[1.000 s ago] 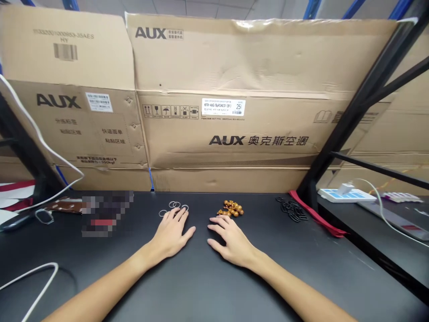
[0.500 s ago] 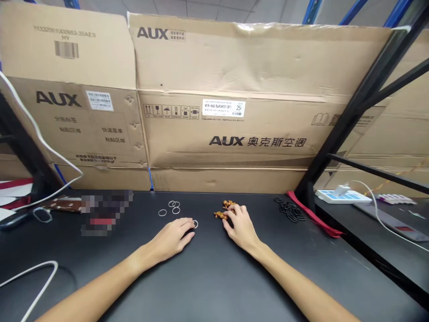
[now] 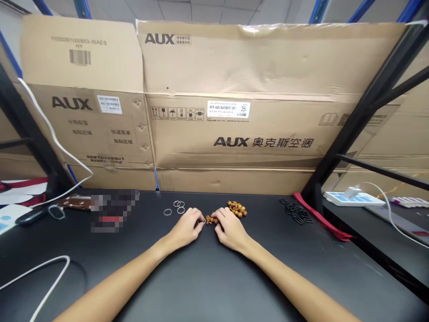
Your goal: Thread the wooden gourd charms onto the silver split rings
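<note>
My left hand (image 3: 185, 227) pinches a small metal ring (image 3: 202, 220) at its fingertips. My right hand (image 3: 231, 230) closes on a short length of brown wooden beads (image 3: 211, 220), which reaches toward the ring. The two hands nearly touch over the black tabletop (image 3: 254, 264). Behind them lies a heap of similar wooden beads (image 3: 237, 208), just beyond my right fingers. Several loose metal rings (image 3: 178, 206) rest farther back, above my left hand. The fingers hide part of the ring and the beads.
Black rubber rings (image 3: 296, 213) and a red strap (image 3: 321, 218) lie to the right. A pixelated object (image 3: 114, 210) and a white cable (image 3: 43, 275) are on the left. AUX cardboard boxes (image 3: 234, 103) stand along the table's back edge, between black shelf uprights.
My hands have moved toward each other. The left now pinches the ring, and the right has drawn some beads out from the heap toward the centre. The view has shifted slightly.
</note>
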`<state>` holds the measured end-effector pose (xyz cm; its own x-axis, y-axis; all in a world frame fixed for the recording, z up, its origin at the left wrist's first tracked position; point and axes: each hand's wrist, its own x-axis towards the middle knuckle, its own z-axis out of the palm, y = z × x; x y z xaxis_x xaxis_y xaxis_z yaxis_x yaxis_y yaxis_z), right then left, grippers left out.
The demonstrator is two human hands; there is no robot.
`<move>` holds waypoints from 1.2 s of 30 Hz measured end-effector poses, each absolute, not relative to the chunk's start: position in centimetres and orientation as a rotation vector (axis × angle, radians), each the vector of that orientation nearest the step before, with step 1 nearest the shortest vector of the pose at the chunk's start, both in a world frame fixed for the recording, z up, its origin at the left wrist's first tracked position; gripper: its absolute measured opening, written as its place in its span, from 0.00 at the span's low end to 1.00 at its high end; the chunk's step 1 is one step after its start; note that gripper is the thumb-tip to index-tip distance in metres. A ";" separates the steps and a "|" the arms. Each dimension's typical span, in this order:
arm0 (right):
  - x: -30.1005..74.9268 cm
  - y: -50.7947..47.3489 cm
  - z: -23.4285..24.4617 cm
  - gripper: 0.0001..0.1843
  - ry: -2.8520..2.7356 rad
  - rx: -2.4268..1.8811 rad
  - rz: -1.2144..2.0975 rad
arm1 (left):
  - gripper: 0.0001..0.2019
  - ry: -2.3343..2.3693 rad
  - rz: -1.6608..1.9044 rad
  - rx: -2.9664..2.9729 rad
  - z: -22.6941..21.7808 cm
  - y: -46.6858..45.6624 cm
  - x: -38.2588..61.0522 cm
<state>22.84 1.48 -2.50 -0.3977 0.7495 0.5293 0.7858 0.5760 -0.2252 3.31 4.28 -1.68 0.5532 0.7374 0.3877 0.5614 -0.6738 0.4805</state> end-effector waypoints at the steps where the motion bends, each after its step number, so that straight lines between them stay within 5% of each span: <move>1: 22.6 1.7 -2.5 0.15 -2.228 -1.224 -0.096 | 0.03 1.096 0.829 2.458 -1.7 4.5 3.4; 6: 22.2 1.9 -2.3 0.05 -2.201 -1.254 -0.072 | 0.09 1.158 0.795 2.359 -1.7 5.4 2.9; 36: 22.4 0.8 -2.0 0.07 -1.785 -1.219 0.685 | 0.16 0.984 0.743 1.476 -0.6 3.9 1.9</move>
<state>22.41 0.80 -1.97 -0.1668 0.9265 0.3374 0.4630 0.3757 -0.8028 1.92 3.93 -0.61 0.4466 0.8910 -0.0815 0.1656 0.0071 0.9862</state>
